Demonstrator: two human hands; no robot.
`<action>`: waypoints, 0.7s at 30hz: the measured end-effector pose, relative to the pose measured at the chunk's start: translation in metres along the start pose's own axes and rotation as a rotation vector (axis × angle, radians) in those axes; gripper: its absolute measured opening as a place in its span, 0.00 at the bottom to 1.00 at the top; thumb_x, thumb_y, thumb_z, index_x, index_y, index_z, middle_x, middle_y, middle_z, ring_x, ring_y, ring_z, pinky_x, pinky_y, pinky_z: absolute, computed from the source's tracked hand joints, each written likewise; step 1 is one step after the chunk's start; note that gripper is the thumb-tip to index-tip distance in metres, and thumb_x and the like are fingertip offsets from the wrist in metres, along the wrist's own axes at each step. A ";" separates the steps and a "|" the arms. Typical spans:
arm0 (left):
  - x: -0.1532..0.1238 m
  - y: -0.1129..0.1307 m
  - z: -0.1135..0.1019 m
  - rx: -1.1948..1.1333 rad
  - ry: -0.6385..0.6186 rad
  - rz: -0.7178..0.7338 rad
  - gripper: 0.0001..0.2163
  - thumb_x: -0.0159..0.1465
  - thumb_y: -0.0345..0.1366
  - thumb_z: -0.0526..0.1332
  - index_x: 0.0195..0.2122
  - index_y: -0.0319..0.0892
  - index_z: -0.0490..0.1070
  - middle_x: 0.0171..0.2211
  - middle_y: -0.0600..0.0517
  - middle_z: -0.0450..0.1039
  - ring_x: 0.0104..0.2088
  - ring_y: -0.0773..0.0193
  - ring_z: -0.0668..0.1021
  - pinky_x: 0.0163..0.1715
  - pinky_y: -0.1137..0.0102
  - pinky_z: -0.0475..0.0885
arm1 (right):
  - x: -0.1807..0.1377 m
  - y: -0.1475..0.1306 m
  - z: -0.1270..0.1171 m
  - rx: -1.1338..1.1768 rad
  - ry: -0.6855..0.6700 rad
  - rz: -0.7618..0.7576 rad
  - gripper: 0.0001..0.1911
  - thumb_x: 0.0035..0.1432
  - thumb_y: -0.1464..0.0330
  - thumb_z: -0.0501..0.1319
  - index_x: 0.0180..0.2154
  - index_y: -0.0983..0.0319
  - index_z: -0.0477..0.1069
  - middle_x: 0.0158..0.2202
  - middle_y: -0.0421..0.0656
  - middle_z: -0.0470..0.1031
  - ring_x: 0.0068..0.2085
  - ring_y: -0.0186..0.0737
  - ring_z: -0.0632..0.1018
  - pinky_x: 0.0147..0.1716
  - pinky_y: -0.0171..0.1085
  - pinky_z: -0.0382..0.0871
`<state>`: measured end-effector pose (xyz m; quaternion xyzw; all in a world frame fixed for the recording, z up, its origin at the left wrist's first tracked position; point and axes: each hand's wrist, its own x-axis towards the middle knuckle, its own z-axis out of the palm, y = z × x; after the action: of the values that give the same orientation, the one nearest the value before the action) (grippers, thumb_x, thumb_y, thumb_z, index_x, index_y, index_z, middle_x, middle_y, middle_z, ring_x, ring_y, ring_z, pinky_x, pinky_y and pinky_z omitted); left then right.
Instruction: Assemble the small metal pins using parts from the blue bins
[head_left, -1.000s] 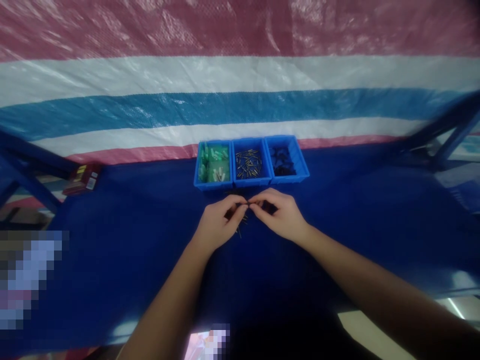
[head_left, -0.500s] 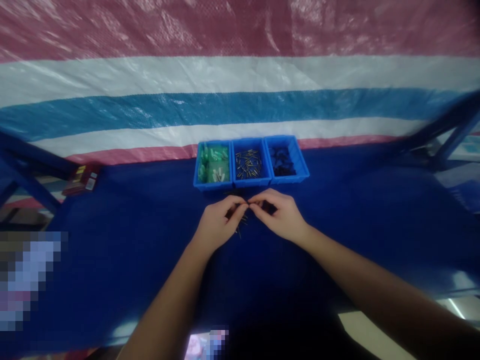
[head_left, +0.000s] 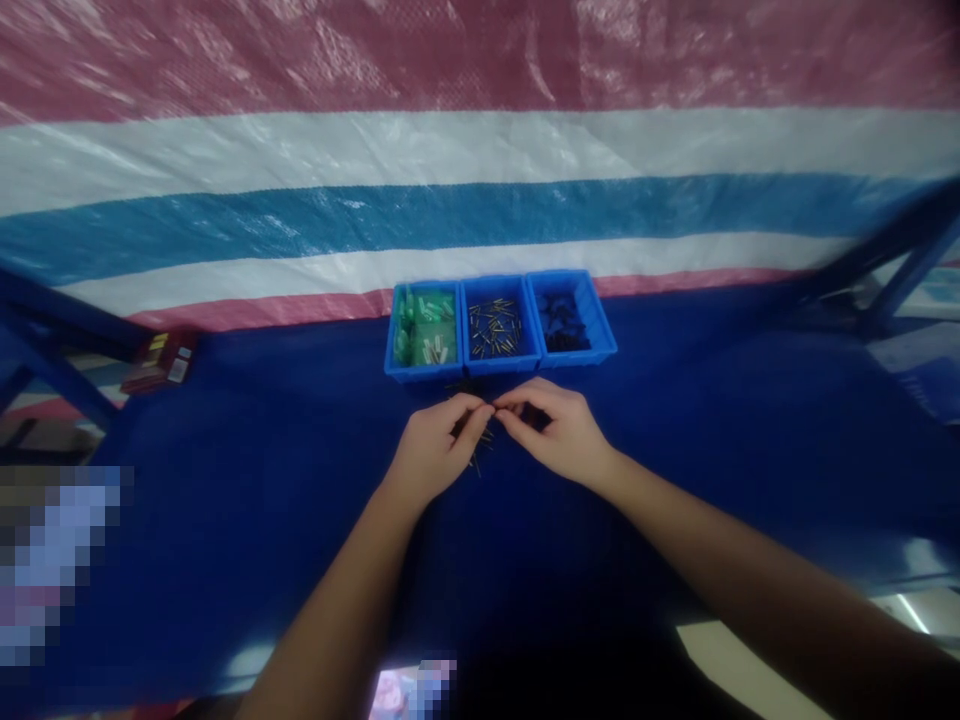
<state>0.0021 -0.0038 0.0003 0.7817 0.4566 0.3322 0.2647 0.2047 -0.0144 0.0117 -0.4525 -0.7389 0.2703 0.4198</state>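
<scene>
Head view: three blue bins stand side by side: the left bin (head_left: 424, 374) holds green bagging (head_left: 435, 334) and pale pieces (head_left: 434, 350), the middle bin (head_left: 502, 365) thin metal pins (head_left: 495, 330), the right bin (head_left: 600, 325) dark pieces (head_left: 568, 335). They sit on a dark blue table (head_left: 712, 420) before a striped sheet (head_left: 480, 150). Left hand (head_left: 435, 445) and right hand (head_left: 561, 430) meet, thumbs and forefingers pinched; anything between is too small to tell. Loose pins (head_left: 476, 465) lie beside the left hand, one pointing lengthwise toward the near edge.

The head view faces forward and down from above the blue table's (head_left: 720, 430) near edge, toward its far edge.
</scene>
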 end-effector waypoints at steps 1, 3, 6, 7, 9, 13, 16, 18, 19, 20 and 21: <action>0.000 0.000 0.000 -0.002 0.001 -0.002 0.09 0.71 0.40 0.59 0.39 0.43 0.76 0.30 0.55 0.78 0.26 0.71 0.76 0.27 0.76 0.68 | 0.000 0.000 0.000 -0.004 0.001 0.003 0.05 0.62 0.71 0.64 0.39 0.59 0.79 0.34 0.42 0.80 0.34 0.37 0.79 0.33 0.37 0.75; 0.000 0.000 0.001 -0.022 0.012 -0.009 0.07 0.70 0.39 0.61 0.43 0.44 0.76 0.28 0.56 0.76 0.25 0.72 0.75 0.27 0.77 0.69 | 0.000 0.001 0.000 -0.016 0.012 0.014 0.05 0.62 0.70 0.64 0.39 0.59 0.79 0.35 0.43 0.81 0.34 0.37 0.79 0.33 0.37 0.74; -0.002 -0.002 0.002 -0.037 0.027 -0.016 0.08 0.69 0.38 0.62 0.46 0.45 0.75 0.24 0.59 0.71 0.22 0.73 0.72 0.27 0.77 0.68 | 0.000 0.002 0.001 -0.025 0.021 0.017 0.05 0.62 0.70 0.65 0.39 0.60 0.80 0.35 0.43 0.81 0.34 0.38 0.79 0.32 0.37 0.74; -0.002 -0.002 0.003 -0.035 0.027 -0.014 0.07 0.69 0.38 0.61 0.46 0.45 0.75 0.24 0.59 0.71 0.22 0.73 0.72 0.26 0.77 0.68 | -0.001 0.002 0.001 -0.025 0.020 0.011 0.05 0.62 0.70 0.65 0.39 0.60 0.80 0.35 0.43 0.81 0.34 0.38 0.79 0.32 0.37 0.74; -0.002 -0.002 0.003 -0.027 0.025 -0.011 0.06 0.69 0.38 0.61 0.44 0.45 0.76 0.24 0.59 0.71 0.22 0.73 0.73 0.27 0.77 0.68 | -0.001 0.002 0.001 -0.024 0.019 -0.008 0.05 0.62 0.70 0.65 0.39 0.60 0.80 0.34 0.43 0.81 0.35 0.38 0.79 0.33 0.37 0.75; -0.002 -0.001 0.002 -0.019 0.017 -0.001 0.07 0.70 0.39 0.61 0.40 0.43 0.76 0.27 0.56 0.75 0.24 0.72 0.75 0.27 0.77 0.68 | -0.001 0.002 0.002 -0.023 0.020 -0.026 0.05 0.62 0.70 0.65 0.39 0.59 0.80 0.35 0.43 0.81 0.36 0.39 0.80 0.35 0.39 0.76; -0.002 -0.001 0.002 -0.049 0.036 0.028 0.07 0.69 0.38 0.62 0.43 0.44 0.77 0.26 0.57 0.74 0.23 0.72 0.74 0.28 0.77 0.69 | -0.001 0.003 0.002 -0.015 0.041 -0.017 0.05 0.63 0.69 0.65 0.39 0.59 0.80 0.36 0.44 0.82 0.36 0.39 0.81 0.36 0.40 0.77; -0.002 -0.001 0.003 -0.054 0.045 0.048 0.07 0.68 0.38 0.63 0.45 0.45 0.77 0.24 0.58 0.72 0.23 0.72 0.73 0.29 0.77 0.70 | 0.000 0.003 0.002 -0.003 0.055 -0.009 0.05 0.63 0.69 0.65 0.39 0.59 0.81 0.37 0.44 0.83 0.36 0.39 0.81 0.36 0.41 0.77; -0.002 -0.001 0.003 -0.048 0.048 0.058 0.07 0.68 0.37 0.63 0.46 0.45 0.77 0.24 0.58 0.72 0.22 0.72 0.73 0.29 0.77 0.70 | 0.000 0.003 0.002 0.009 0.058 0.002 0.05 0.63 0.68 0.65 0.39 0.59 0.81 0.37 0.45 0.83 0.36 0.40 0.81 0.36 0.40 0.77; -0.002 -0.001 0.004 -0.042 0.051 0.066 0.07 0.68 0.37 0.63 0.46 0.45 0.77 0.23 0.59 0.71 0.22 0.72 0.73 0.29 0.77 0.71 | 0.000 0.003 0.002 0.028 0.060 0.022 0.05 0.63 0.68 0.65 0.38 0.59 0.81 0.37 0.45 0.83 0.36 0.40 0.81 0.35 0.40 0.77; -0.002 -0.001 0.004 -0.037 0.055 0.071 0.07 0.68 0.37 0.63 0.46 0.45 0.77 0.23 0.59 0.71 0.22 0.72 0.72 0.29 0.77 0.70 | 0.001 0.003 0.002 0.050 0.058 0.052 0.05 0.63 0.67 0.66 0.38 0.59 0.81 0.36 0.44 0.83 0.36 0.39 0.81 0.34 0.39 0.76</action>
<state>0.0041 -0.0054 -0.0040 0.7829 0.4294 0.3711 0.2547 0.2039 -0.0126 0.0086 -0.4684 -0.7076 0.2863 0.4449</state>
